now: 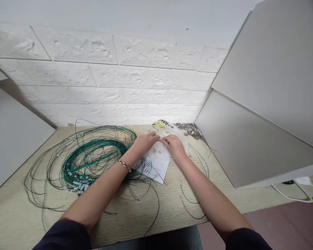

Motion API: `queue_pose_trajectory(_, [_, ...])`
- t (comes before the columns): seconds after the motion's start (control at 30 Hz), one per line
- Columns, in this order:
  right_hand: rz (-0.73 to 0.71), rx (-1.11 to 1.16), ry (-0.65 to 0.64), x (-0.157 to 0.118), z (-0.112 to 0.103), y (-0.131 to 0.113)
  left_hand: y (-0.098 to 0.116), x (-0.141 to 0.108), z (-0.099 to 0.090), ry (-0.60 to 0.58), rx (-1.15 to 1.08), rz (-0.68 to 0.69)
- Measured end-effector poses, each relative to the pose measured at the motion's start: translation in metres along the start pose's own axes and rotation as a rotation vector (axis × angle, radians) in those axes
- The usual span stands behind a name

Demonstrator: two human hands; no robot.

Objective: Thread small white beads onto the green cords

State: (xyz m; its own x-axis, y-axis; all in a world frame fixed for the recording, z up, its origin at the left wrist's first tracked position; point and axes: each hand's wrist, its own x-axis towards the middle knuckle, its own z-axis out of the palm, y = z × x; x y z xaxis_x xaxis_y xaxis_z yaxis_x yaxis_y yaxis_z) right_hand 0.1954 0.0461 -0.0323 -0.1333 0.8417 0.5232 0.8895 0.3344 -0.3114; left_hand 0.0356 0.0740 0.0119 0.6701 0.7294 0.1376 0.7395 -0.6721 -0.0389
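My left hand (147, 141) and my right hand (174, 145) meet fingertip to fingertip over a thin translucent plastic bag (183, 139) with black lettering and a yellow print. Both hands are closed in a pinch. A tiny whitish bit shows between the fingertips, too small to name. Under the bag and partly covered lies a white paper sheet (160, 173) with handwriting. Left of my hands, a large coil of green and black wires (96, 152) spreads out, with white connectors (79, 185) bunched at its lower end and loose wire ends reaching the paper.
A heap of small metallic bits (193, 131) sits in the back right corner of the wooden table (172, 211). Loose wires (191, 201) curve near my right forearm. Grey panels (253, 135) stand at both sides, with a white brick-patterned wall (135, 76) behind.
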Motion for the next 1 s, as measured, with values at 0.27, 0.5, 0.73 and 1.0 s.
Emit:
queue_pose_trajectory(0.27, [-0.009,0.095,0.010,0.000,-0.006,-0.005,-0.002,0.001,0.005,0.048,-0.001,-0.002])
queue_pose_trajectory(0.5, [0.101,0.170,0.039,0.000,-0.004,-0.008,0.004,-0.001,0.002,0.030,0.020,0.001])
queue_pose_trajectory(0.73, [0.071,0.133,-0.064,0.001,-0.001,-0.007,0.003,0.000,0.004,0.010,0.019,-0.002])
queue_pose_trajectory(1.0, [0.078,0.111,-0.064,0.002,-0.001,-0.010,0.001,0.001,0.008,0.042,-0.012,-0.011])
